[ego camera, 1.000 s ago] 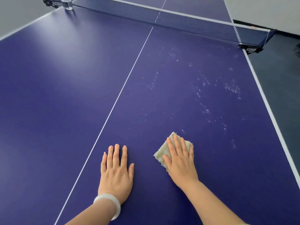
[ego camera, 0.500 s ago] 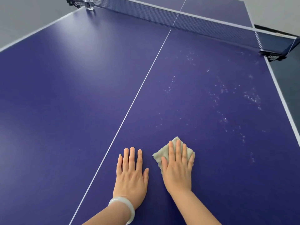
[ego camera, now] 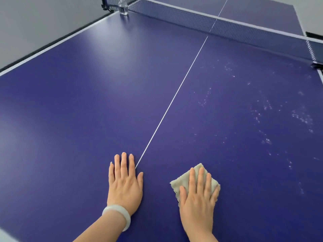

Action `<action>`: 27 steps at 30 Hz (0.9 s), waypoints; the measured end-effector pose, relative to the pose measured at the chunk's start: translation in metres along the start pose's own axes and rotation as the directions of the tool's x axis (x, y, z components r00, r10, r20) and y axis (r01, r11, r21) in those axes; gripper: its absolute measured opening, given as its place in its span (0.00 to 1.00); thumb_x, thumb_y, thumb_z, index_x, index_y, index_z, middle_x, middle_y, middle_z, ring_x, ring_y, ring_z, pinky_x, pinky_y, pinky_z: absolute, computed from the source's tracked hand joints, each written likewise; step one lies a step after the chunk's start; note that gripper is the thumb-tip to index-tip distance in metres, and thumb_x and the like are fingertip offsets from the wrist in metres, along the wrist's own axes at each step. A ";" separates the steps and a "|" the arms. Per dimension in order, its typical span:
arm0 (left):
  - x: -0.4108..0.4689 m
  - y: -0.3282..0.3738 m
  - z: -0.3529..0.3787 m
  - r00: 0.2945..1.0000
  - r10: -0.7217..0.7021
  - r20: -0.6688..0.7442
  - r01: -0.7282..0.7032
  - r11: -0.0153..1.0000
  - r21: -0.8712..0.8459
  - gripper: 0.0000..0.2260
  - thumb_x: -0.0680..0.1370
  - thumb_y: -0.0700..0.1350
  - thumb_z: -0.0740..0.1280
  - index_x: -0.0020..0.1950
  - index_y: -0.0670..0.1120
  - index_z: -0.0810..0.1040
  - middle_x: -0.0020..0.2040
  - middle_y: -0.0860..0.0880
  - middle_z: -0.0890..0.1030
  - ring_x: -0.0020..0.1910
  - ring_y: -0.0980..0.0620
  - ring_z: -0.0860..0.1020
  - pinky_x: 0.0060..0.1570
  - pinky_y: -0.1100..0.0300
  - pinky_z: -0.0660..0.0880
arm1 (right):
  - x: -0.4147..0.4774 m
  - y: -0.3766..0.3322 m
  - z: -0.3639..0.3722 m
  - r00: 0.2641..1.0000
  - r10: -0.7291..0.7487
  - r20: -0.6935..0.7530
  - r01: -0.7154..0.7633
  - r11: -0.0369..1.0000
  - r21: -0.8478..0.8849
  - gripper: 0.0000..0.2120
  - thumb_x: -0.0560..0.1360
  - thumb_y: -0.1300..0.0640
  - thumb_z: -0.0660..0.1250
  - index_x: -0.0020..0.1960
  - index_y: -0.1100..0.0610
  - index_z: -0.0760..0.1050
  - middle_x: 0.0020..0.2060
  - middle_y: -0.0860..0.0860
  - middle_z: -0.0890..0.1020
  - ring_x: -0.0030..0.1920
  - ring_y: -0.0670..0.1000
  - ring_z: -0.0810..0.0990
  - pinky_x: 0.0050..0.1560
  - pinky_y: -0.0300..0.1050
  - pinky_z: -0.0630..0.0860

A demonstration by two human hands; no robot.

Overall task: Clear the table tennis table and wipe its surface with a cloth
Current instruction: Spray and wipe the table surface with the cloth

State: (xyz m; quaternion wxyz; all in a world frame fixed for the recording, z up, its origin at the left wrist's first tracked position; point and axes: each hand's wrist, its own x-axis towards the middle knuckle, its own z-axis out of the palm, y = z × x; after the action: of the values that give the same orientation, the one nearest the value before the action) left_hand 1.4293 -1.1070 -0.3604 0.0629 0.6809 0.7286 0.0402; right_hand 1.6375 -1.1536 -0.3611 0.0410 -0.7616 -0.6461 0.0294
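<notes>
Your right grip (ego camera: 198, 194) lies flat, fingers straight, pressing the cloth (ego camera: 180, 181) on the bench (ego camera: 70, 102) right of the centre line (ego camera: 174, 98); left grip (ego camera: 125, 182) flat over it. Soft and light, the cloth likely bunches: press its middle.

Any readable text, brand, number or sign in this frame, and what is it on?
White lettering on the black net clamp at the table's far left corner: too small and blurred to read.
Clear plastic bottle beside it: no legible label.
Blue table tennis table, beige cloth, white bangle: no text.
</notes>
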 end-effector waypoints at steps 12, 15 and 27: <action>0.002 -0.001 0.001 0.999 -0.021 0.034 0.021 1.000 0.017 0.30 0.83 0.56 0.42 0.76 0.40 0.65 0.75 0.39 0.66 0.77 0.38 0.60 0.73 0.41 0.55 | 0.130 0.042 0.000 0.981 0.152 0.122 -0.145 0.987 -0.068 0.30 0.81 0.44 0.30 0.81 0.52 0.44 0.80 0.54 0.48 0.80 0.57 0.49 0.76 0.65 0.49; 0.001 0.000 0.001 0.999 -0.012 0.042 0.011 1.000 0.020 0.29 0.81 0.55 0.47 0.76 0.39 0.65 0.76 0.39 0.65 0.77 0.37 0.59 0.73 0.41 0.56 | 0.093 0.004 -0.001 0.985 0.157 0.070 -0.154 0.986 -0.058 0.30 0.83 0.44 0.34 0.81 0.55 0.50 0.80 0.56 0.50 0.79 0.59 0.52 0.75 0.67 0.51; 0.001 -0.001 0.001 1.000 0.003 0.007 -0.003 1.000 0.014 0.29 0.81 0.54 0.49 0.76 0.39 0.65 0.76 0.38 0.65 0.76 0.37 0.60 0.74 0.41 0.55 | 0.222 -0.022 0.005 0.965 -0.167 0.203 0.178 0.983 -0.037 0.29 0.81 0.44 0.38 0.81 0.50 0.44 0.80 0.50 0.45 0.80 0.55 0.44 0.76 0.63 0.42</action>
State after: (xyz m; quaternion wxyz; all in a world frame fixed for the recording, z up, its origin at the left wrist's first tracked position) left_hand 1.4282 -1.1059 -0.3621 0.0605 0.6825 0.7277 0.0330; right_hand 1.6518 -0.9312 -0.3625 -0.0425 -0.6965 -0.7114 0.0838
